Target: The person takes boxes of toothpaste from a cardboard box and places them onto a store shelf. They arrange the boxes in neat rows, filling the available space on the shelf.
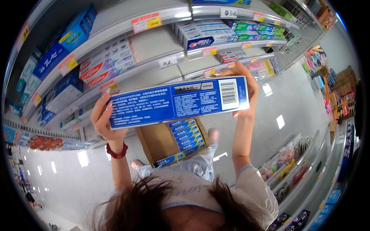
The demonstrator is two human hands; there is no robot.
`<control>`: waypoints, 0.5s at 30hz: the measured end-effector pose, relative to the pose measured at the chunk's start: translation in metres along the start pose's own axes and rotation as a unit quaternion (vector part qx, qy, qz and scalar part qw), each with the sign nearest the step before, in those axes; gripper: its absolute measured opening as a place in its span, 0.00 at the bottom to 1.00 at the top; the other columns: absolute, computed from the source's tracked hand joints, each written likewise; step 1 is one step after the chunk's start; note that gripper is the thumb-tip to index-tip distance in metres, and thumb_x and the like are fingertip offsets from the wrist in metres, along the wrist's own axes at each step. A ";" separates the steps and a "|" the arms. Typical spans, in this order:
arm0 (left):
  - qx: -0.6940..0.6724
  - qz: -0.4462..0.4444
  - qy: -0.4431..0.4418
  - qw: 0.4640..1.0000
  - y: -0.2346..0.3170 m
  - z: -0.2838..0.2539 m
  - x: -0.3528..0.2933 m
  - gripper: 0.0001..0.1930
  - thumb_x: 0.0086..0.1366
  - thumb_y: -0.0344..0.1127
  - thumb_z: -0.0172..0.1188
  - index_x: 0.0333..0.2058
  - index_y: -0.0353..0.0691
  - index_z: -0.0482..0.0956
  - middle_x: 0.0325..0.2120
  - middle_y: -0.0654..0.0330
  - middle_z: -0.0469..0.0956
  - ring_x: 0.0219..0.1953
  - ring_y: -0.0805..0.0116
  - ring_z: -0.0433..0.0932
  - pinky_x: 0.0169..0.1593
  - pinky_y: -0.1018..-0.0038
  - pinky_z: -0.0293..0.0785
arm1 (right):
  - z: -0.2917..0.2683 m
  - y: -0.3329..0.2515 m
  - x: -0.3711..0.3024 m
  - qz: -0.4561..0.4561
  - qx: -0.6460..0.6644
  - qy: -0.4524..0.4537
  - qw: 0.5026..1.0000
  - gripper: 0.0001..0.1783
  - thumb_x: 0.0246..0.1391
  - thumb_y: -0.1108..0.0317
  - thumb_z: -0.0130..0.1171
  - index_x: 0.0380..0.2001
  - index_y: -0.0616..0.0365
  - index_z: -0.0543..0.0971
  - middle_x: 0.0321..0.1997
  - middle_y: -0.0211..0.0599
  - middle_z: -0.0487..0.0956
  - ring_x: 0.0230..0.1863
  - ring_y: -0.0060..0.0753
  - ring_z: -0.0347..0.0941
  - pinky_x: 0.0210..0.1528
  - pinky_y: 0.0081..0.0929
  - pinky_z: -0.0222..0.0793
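Forearms [121, 173] stretched forward from the bottom of my remote view, both lifted in front of the wearer's chest, and between them I had one long blue box [194, 106] held up by its two ends. The left hand [104, 121] gripped the left end, its wrist bent slightly inward above a dark red wristband [116, 151], with the fingertips pressed round onto the printed face. On the other side, the right hand [251, 88] clasped the right end: the fingers curled over the top edge, while the thumb sat under the lower corner, and the palm closed round the short side. I saw the right forearm standing almost straight up from the pale sleeve [254, 184], its elbow bent. The box itself was tilted a little, left end lower in my view, with its printed long side turned up toward the camera. It hung in the air in front of the shelves [156, 42], where red-and-white boxes [110, 63] lay stacked beyond the left hand. Below it, partly covered by it, an open brown carton [154, 140] rested on the floor [262, 134] with a row of blue-and-yellow boxes [187, 136] along its right side.
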State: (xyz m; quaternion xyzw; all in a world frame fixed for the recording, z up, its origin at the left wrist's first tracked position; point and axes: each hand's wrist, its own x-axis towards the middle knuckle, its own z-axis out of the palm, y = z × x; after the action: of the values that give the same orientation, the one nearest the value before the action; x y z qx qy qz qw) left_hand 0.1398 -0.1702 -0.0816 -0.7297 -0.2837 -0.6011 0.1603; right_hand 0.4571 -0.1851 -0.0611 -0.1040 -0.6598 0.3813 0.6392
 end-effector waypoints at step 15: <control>-0.109 0.075 0.017 0.991 -0.024 0.118 0.110 0.28 0.44 0.25 0.65 0.45 0.41 0.65 0.48 0.49 0.67 0.51 0.55 0.68 0.52 0.67 0.66 | -0.074 -0.024 0.070 -0.114 -0.188 0.141 0.965 0.44 0.35 0.63 0.68 0.55 0.70 0.59 0.54 0.56 0.66 0.57 0.45 0.62 0.59 0.37 0.56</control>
State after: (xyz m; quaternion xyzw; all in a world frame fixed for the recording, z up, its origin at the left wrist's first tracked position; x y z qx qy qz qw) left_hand 0.2307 -0.0590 -0.0044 -0.7520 -0.1580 -0.6268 0.1295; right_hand 0.5223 -0.1306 -0.0006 -0.1990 -0.6303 0.1571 0.7338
